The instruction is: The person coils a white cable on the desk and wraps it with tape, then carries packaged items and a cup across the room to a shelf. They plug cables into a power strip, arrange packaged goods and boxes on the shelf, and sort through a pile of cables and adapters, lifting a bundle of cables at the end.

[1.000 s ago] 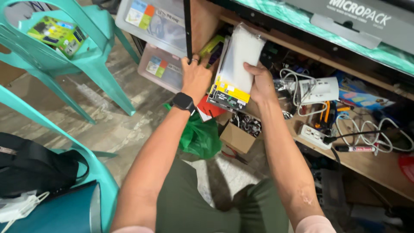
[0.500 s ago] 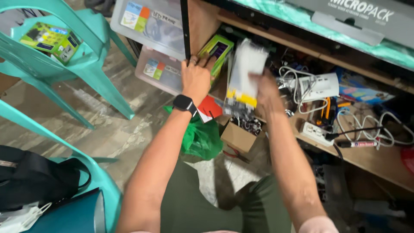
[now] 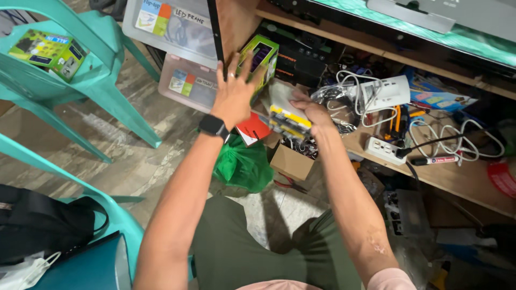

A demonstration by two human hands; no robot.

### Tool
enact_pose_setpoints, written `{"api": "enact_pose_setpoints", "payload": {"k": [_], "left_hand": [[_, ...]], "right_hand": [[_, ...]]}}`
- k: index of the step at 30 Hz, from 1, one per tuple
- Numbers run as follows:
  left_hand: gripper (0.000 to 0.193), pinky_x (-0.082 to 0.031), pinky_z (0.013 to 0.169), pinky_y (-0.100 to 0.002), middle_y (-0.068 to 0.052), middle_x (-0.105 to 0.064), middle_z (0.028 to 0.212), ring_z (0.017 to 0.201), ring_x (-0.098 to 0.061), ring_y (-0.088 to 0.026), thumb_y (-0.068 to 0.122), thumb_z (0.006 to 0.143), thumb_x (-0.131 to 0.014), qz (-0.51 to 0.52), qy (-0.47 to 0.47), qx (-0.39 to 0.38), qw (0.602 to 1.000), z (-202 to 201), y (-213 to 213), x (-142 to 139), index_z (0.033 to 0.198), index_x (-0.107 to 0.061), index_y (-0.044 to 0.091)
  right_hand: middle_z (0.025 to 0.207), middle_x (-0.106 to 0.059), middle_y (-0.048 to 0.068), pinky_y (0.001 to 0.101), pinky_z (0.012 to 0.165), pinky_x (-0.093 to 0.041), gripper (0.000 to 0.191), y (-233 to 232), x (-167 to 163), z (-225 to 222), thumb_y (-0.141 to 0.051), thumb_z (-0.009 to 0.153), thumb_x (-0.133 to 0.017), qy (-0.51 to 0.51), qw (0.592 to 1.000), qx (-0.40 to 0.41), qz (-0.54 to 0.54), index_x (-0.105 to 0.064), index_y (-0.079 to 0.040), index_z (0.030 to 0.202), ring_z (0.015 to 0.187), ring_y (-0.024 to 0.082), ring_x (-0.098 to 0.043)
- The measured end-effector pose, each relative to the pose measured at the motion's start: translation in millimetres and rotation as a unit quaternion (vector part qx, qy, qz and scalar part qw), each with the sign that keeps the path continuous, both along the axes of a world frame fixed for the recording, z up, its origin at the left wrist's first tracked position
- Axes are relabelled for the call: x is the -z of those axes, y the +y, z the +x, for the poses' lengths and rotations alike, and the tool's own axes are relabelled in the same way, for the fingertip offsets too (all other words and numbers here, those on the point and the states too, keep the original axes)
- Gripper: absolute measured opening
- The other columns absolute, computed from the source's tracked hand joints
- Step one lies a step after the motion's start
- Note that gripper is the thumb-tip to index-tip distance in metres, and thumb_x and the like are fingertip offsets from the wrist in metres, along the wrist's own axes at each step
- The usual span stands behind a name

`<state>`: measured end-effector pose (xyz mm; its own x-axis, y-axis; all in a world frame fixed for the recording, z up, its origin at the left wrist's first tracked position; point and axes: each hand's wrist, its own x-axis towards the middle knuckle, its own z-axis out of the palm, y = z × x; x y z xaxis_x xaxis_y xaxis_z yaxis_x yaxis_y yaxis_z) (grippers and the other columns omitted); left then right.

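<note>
My right hand (image 3: 312,111) grips a white packet with a yellow and black band (image 3: 285,110) and holds it tilted over the wooden shelf (image 3: 457,180). My left hand (image 3: 235,91) is spread open, palm down, just left of the packet, over a green and black box (image 3: 261,60) that leans against the dark cabinet edge. A black watch (image 3: 214,127) is on my left wrist. A red and white card (image 3: 252,129) lies just below my left hand.
Clear plastic bins (image 3: 180,32) are stacked at the back left. A teal plastic chair (image 3: 80,70) carries a green box (image 3: 49,52). Tangled white cables, a white adapter (image 3: 384,92) and a power strip (image 3: 384,150) clutter the shelf. A small cardboard box (image 3: 290,160) and green bag (image 3: 243,164) sit below.
My right hand has brought the white packet down and tilted it flatter. My left hand has let go of it and lifted, fingers spread, toward the green and black box.
</note>
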<state>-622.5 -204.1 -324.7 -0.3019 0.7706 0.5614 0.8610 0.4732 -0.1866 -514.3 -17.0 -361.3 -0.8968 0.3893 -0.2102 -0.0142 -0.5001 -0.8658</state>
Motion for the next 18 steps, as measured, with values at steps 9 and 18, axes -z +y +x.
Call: {"api": "enact_pose_setpoints", "payload": {"k": [9,18], "left_hand": [[0.025,-0.056,0.088,-0.041,-0.018,-0.074,0.108,0.102,-0.072,-0.036,0.019,0.097,-0.074,0.256,-0.38,0.179,0.871,34.8,31.4,26.0,0.119,-0.07,0.009],[0.026,-0.055,0.081,-0.048,-0.021,-0.074,0.102,0.096,-0.07,-0.043,0.024,0.095,-0.071,0.464,-0.38,0.025,0.8,46.6,84.0,19.1,0.109,-0.069,0.002]], "right_hand": [[0.124,-0.065,0.021,0.0441,0.089,-0.061,0.037,15.2,-18.4,33.5,-0.027,0.099,-0.054,0.092,0.972,-0.097,-0.193,-0.048,-0.009,0.13,0.107,0.034,-0.069],[0.132,-0.058,0.025,0.0422,0.101,-0.055,0.069,-0.7,14.1,43.2,-0.016,0.088,-0.068,-0.071,0.832,0.149,0.53,-0.043,-0.011,0.152,0.112,0.035,-0.066]]}}
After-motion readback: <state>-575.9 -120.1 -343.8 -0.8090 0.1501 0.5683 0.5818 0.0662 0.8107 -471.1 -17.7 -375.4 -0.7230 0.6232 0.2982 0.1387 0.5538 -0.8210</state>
